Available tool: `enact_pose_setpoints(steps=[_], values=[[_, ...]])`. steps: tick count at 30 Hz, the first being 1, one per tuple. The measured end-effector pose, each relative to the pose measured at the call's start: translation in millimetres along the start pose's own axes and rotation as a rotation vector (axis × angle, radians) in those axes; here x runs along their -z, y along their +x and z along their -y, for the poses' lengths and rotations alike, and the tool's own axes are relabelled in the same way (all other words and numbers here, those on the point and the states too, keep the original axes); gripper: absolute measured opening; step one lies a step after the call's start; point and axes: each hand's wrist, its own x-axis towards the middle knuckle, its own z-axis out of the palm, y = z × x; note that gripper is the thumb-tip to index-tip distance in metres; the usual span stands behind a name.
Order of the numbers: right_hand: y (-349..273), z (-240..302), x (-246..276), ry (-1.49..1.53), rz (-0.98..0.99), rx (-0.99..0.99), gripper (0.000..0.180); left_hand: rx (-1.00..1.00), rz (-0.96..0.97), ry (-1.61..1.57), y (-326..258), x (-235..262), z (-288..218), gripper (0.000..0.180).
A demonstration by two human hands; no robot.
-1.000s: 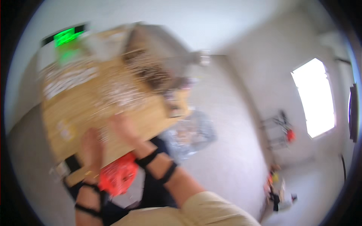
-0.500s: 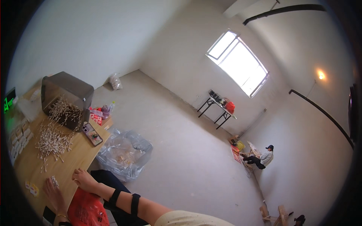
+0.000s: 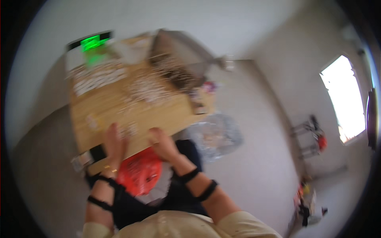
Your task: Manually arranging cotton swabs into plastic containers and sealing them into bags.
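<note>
The view is smeared by motion. My left hand point(image 3: 115, 142) rests on the near part of the wooden table point(image 3: 107, 111), its fingers stretched forward. Just right of it lies a small bunch of cotton swabs point(image 3: 130, 129), apart from the big heap. Beyond the bunch, my right hand point(image 3: 163, 146) is at the table's front edge with its fingers bent; blur hides whether anything is in them. A large loose heap of cotton swabs point(image 3: 147, 88) spreads ahead, spilling from a tipped, see-through dark bin point(image 3: 182, 49). Left of my left hand is a small yellow-and-white item point(image 3: 92, 122).
Rows of small white packs point(image 3: 99, 77) lie at the table's far left, near a green-lit display point(image 3: 94, 43). A phone point(image 3: 198, 104) sits by the right edge. A red bag point(image 3: 139, 172) hangs below the front edge; a clear plastic bag point(image 3: 216, 137) stands on the floor.
My view has swung left, so the table and both hands now appear farther right and nearer the middle. Both hands stay around the small bunch of swabs.
</note>
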Motion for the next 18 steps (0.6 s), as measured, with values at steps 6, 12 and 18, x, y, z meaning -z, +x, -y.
enact_pose_setpoints(steps=[6,12,18], values=[[26,-7,-36,0.040,0.053,0.162,0.070,0.014,0.299,0.137,-34,22,17,0.079],[43,-11,-64,-0.164,0.088,0.269,0.085,0.011,0.353,0.228,-27,17,16,0.091],[57,-2,-99,-0.299,0.127,0.322,0.085,0.047,0.351,0.209,-18,3,13,0.096]])
